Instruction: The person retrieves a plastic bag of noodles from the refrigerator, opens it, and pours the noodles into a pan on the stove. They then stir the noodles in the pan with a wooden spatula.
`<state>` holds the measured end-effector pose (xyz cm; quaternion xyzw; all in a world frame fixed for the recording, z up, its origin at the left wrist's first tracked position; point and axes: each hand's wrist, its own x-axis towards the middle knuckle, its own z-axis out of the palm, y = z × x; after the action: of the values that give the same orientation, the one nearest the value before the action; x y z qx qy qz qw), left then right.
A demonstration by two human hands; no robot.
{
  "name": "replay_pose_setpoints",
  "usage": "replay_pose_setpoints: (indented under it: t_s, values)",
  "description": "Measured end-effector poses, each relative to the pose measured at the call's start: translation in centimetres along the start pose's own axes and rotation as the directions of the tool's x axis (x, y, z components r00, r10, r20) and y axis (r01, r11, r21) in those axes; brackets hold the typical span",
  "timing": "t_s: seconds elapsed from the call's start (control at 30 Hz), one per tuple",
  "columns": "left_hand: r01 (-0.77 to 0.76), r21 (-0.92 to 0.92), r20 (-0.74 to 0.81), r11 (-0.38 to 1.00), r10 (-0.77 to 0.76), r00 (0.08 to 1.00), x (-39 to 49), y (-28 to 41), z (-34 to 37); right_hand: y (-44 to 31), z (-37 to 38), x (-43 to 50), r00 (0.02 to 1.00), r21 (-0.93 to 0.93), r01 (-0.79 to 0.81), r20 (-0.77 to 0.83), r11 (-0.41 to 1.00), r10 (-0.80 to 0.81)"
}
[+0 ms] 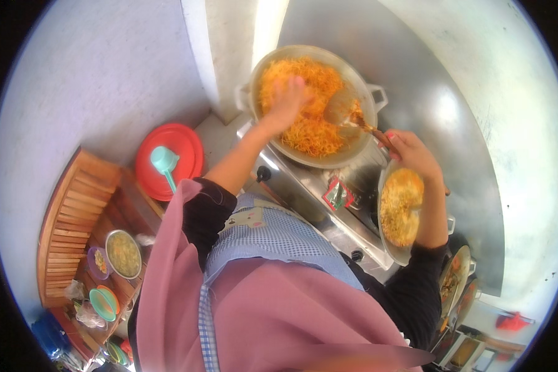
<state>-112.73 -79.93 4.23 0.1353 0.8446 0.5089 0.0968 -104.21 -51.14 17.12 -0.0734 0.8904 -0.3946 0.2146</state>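
A large wok with two side handles stands on the gas stove. Orange-coloured noodles fill much of it. Over the noodles, my left hand is blurred, its fingers spread; whether it touches them I cannot tell. My right hand grips the wooden handle of a wok spatula just outside the wok's right rim. The blade rests inside, against the noodles' right side, with some orange food on it. Below my right forearm sits a second wok with yellowish food, partly covered by the arm.
A small red-edged packet lies on the stove between the woks. More pans of food stand at the lower right. At left are a red lid with a turquoise dipper, and a wooden bench bearing several bowls.
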Motion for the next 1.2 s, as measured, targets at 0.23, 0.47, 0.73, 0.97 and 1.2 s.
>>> replay_pose_setpoints:
  t_s: [0.23,0.47,0.73,0.97,1.2]
  values:
    - [0.312,-0.564,0.308,0.765,-0.155,0.938,-1.2,2.2,-1.3,1.3,0.8,2.3,0.99,-0.044,0.138,0.017,0.99,-0.137]
    - [0.298,-0.684,0.333,0.666,-0.079,0.939,-3.0,2.6,-3.1,2.8,-0.1,4.1,0.992,-0.311,0.067,-0.083,0.948,-0.097]
    - [0.37,-0.847,0.377,0.382,-0.058,0.924,-3.0,3.2,-3.8,2.7,1.6,5.5,0.959,-0.405,0.217,-0.082,0.888,-0.271]
    - [0.375,-0.871,0.375,0.318,-0.063,0.925,-3.6,4.1,-4.2,3.3,1.6,5.0,0.979,-0.184,0.174,-0.077,0.967,-0.191]
    - [0.055,-0.525,0.001,0.849,-0.064,0.998,-5.5,2.8,-4.5,0.6,0.7,5.1,0.972,-0.583,-0.024,-0.204,0.812,-0.118]
